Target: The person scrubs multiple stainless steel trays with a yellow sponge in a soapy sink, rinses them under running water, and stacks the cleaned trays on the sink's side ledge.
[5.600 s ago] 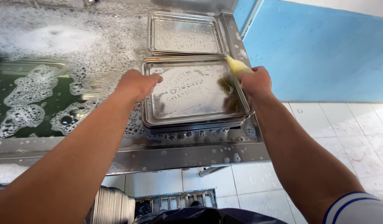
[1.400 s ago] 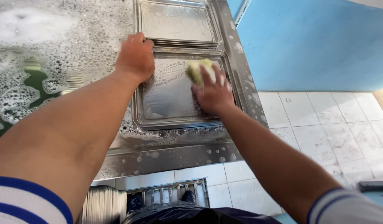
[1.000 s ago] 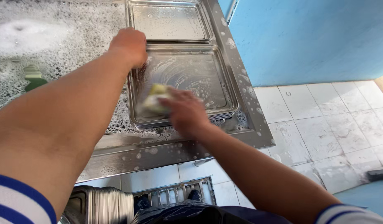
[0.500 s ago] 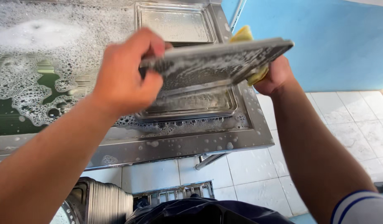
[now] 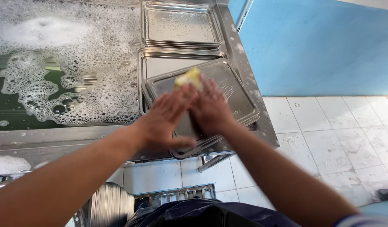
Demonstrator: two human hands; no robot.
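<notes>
- Nearest the camera, low in the view, a dark cloth garment [image 5: 202, 212] lay below both forearms, with a stack of round ribbed metal plates [image 5: 112, 204] just to its left under the counter edge
- Above that, the left hand [image 5: 166, 122] lay flat with fingers spread, pressing on the near left part of a rectangular stainless steel tray turned bottom up [image 5: 236, 90]; it gripped nothing
- Beside it and touching it, the right hand [image 5: 210, 107] was half curled over a yellow sponge [image 5: 189, 77], pressing the sponge onto the tray's upturned base
- That tray sat tilted and skewed, its near corner hanging past the front lip of the wet steel counter [image 5: 59, 136]
- Under it lay a second steel tray, right way up [image 5: 168, 63], partly covered
- Further back a stack of similar steel trays [image 5: 179, 25] rested near the counter's far right corner
- Left of the trays, white soap foam [image 5: 46, 31] spread over dark green water [image 5: 13, 109]
- To the right, pale floor tiles [image 5: 341, 130] met a blue wall [image 5: 320, 46]
</notes>
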